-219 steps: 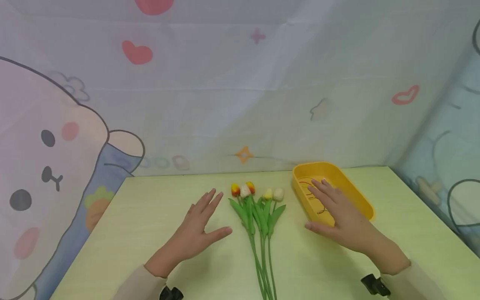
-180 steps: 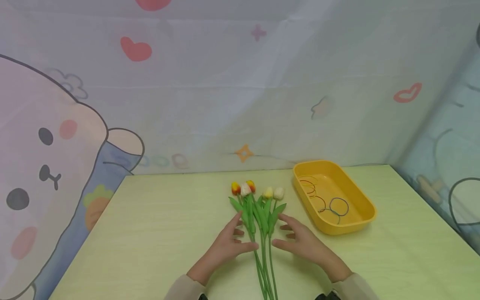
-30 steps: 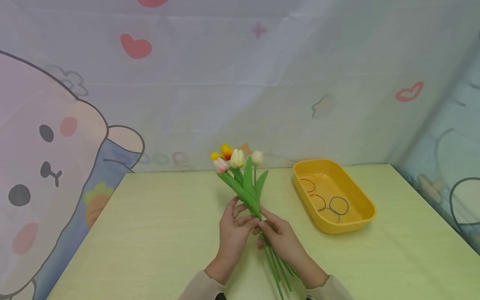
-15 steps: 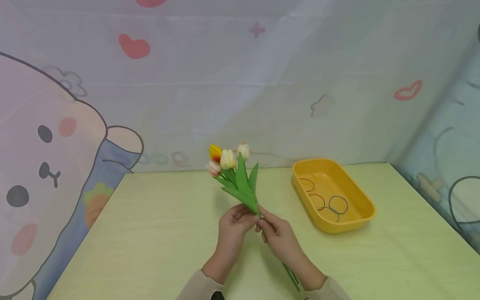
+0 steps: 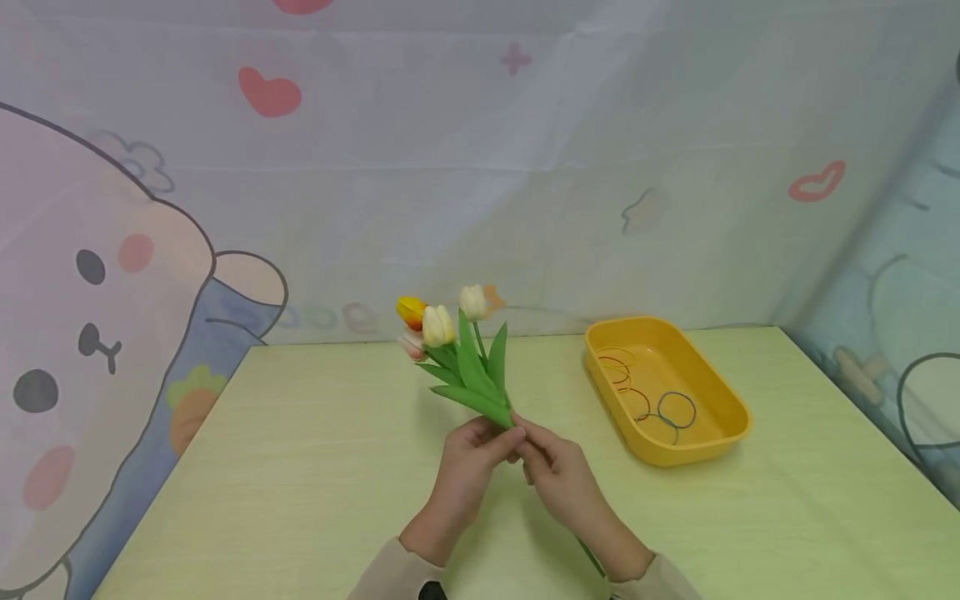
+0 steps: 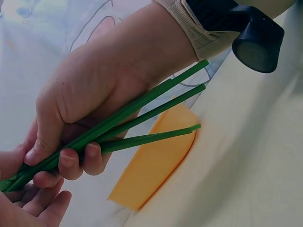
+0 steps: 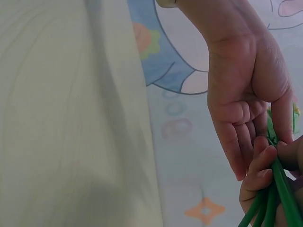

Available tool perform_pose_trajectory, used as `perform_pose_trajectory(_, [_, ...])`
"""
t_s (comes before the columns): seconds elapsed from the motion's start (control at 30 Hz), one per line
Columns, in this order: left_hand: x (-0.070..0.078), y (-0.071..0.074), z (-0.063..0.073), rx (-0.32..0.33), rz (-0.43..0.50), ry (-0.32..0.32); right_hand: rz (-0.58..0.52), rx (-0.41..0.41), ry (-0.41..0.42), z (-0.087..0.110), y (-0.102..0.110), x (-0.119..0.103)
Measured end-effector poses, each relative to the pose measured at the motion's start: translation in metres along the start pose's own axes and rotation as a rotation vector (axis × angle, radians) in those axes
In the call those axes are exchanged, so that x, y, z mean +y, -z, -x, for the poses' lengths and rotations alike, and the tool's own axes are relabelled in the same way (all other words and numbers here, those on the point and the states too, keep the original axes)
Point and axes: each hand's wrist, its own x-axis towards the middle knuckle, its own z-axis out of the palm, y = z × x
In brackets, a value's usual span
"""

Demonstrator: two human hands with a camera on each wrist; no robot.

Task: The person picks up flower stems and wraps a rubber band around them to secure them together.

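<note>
A bunch of artificial tulips (image 5: 471, 371) is held up over the table, leaning left, with white, pale yellow, pink and orange-yellow heads. My left hand (image 5: 468, 467) pinches the bunch at the base of the leaves, thumb in front. Right beside it, my right hand (image 5: 566, 483) grips the green stems (image 6: 118, 115) just below. In the left wrist view, the fingers of the right hand (image 6: 90, 90) curl round the stems, whose cut ends fan out past the palm. The right wrist view has the left hand (image 7: 246, 80) with its thumb and fingers at the leaf bases.
A yellow plastic tray (image 5: 690, 452) stands at the back right of the pale table (image 5: 322, 450). Several thin coloured bands lie in it, among them a blue band (image 5: 695, 410). A printed cloth (image 5: 420, 167) hangs behind the table's back edge.
Seconds ago the tulips lay on the table under open hands; they are now gathered and lifted. Over the last second the heads have swung left and the stems tilted behind the right hand.
</note>
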Motion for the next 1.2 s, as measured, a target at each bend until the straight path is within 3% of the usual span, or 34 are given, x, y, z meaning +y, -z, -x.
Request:
perform_pose_trajectory(0.2, [0.0028, -0.002, 0.0013, 0.022, 0.01, 0.014, -0.008, -0.026, 0.026, -0.0003, 0.002, 0.0025])
perform_pose_trajectory(0.5, [0.0013, -0.0027, 0.0006, 0.057, -0.003, 0.02, -0.004, -0.032, -0.003, -0.0003, 0.002, 0.0024])
perform_pose_trajectory(0.9, [0.0005, -0.0007, -0.0003, 0.102, 0.008, 0.008, 0.005, -0.044, 0.05, -0.0015, 0.0015, 0.0034])
perform_pose_trajectory(1.2, [0.0, 0.0043, -0.0021, 0.018, 0.046, 0.007, -0.004, 0.043, 0.03, -0.0004, -0.0012, 0.001])
